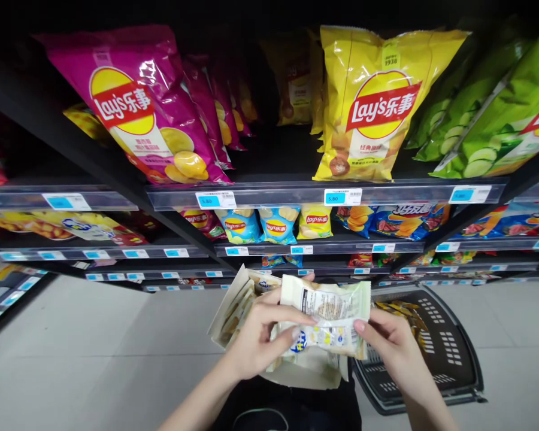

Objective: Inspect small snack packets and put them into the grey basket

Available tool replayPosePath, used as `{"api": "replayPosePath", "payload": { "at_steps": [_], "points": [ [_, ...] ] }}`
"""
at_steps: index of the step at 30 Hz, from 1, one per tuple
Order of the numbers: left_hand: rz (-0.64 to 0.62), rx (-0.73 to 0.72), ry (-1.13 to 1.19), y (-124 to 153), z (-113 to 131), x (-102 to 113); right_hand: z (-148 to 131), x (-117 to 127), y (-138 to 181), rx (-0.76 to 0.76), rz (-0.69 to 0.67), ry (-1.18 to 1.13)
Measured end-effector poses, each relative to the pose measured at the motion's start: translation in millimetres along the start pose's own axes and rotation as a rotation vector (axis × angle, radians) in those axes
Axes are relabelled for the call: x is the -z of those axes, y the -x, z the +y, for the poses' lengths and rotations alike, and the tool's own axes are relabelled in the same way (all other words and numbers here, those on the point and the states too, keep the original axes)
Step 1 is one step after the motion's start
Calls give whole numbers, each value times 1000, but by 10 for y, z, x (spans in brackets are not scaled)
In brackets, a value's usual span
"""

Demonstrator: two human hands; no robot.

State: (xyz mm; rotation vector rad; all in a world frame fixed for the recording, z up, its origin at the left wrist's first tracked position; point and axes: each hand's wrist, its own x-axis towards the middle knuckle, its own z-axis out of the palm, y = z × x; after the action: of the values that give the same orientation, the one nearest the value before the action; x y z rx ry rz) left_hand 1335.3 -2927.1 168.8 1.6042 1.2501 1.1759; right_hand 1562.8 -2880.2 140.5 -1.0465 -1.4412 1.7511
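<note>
Between both hands is a small pale snack packet (pixel 332 305), its printed back facing up. My left hand (pixel 263 332) is closed on the packet's left side, thumb and fingers lying across it. At the right edge, my right hand (pixel 388 335) pinches the same packet, thumb on top and the other fingers partly hidden underneath. Just below the packet is an open cream cardboard box (pixel 303 377) holding several similar packets (pixel 236 311) stood on edge. Part of the box is covered by my hands and the packet.
A dark plastic shopping basket (pixel 458 365) with yellow-brown packets (pixel 402 314) stands on the grey tiled floor (pixel 117 335) at right. Ahead, the black shelf (pixel 269 194) carries a purple chip bag (pixel 139 114), a yellow chip bag (pixel 381 108) and green chip bags (pixel 498 120); smaller bags fill lower tiers.
</note>
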Motion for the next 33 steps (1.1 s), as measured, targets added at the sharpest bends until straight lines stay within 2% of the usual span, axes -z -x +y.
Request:
{"api": "replayPosePath", "payload": {
  "at_steps": [4, 7, 10, 14, 18, 21, 24, 27, 29, 31, 33],
  "points": [
    [230, 199, 37, -28, -15, -81, 96, -54, 19, 30, 67, -17],
    [321, 321, 300, -40, -58, -117, 205, -105, 34, 33, 110, -91],
    [295, 403, 586, -46, -90, -113, 322, -125, 37, 52, 136, -154],
    [155, 476, 673, -62, -62, -98, 440, -76, 30, 46, 148, -226],
    [9, 501, 604, -84, -17, -108, 517, 14, 61, 17, 152, -211],
    [-23, 513, 518, -91, -18, -120, 588, 67, 121, 10, 150, -206],
    [10, 520, 266, -89, -32, -115, 652, 111, 188, 20, 203, -191],
    [-4, 397, -58, -85, -34, -80, 631, 152, 243, 72, 285, -4],
    [-28, 259, -191, -77, -31, -40, 554, 167, 276, 220, 324, 213],
    [-39, 150, -248, -59, -31, 4, 452, 167, 318, 459, 347, 420],
    [-71, 127, -234, -31, -33, 41, 361, 153, 379, 662, 378, 588]
  ]
}}
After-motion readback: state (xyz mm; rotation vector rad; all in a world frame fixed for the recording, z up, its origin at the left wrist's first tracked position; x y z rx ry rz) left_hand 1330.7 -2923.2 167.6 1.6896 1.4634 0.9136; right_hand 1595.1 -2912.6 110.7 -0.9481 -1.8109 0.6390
